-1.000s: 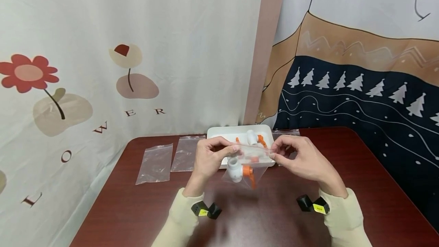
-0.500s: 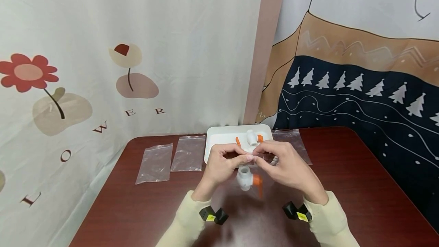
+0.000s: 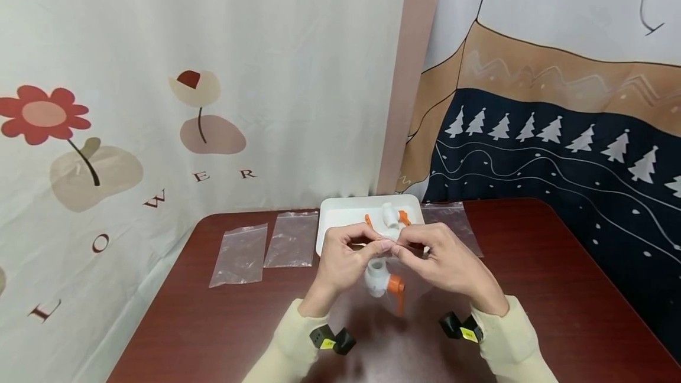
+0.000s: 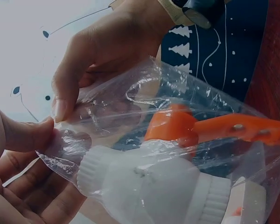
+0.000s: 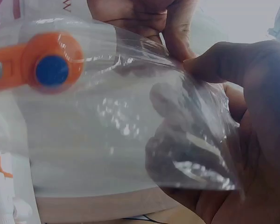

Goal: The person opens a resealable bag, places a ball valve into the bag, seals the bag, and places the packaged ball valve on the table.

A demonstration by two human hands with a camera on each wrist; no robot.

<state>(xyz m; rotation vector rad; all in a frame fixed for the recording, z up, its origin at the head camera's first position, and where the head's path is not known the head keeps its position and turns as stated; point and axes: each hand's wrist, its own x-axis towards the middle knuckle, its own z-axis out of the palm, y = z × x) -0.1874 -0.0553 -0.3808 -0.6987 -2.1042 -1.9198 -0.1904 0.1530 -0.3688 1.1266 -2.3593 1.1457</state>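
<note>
A clear plastic zip bag (image 4: 126, 98) hangs between my two hands. Inside it is a white plastic ball valve (image 4: 140, 182) with an orange lever handle (image 4: 172, 126); a blue cap marks the handle's hub in the right wrist view. My left hand (image 3: 343, 262) pinches the bag's top edge between thumb and fingers. Close beside it, thumb tips nearly touching, my right hand (image 3: 444, 259) pinches the same edge. The bagged valve (image 3: 376, 276) hangs below the hands, above the table.
Behind my hands stands a white tray (image 3: 332, 211) with another white and orange valve (image 3: 391, 216) in it. Flat clear bags lie left of the tray, one bag (image 3: 239, 256) beside another bag (image 3: 291, 240). A further bag (image 3: 463, 226) lies to its right on the dark red table (image 3: 532, 288).
My hands were apart along the bag's top edge and came together near its middle, the right moving left. The bagged valve shifted slightly right and down. Over the last half second little moved.
</note>
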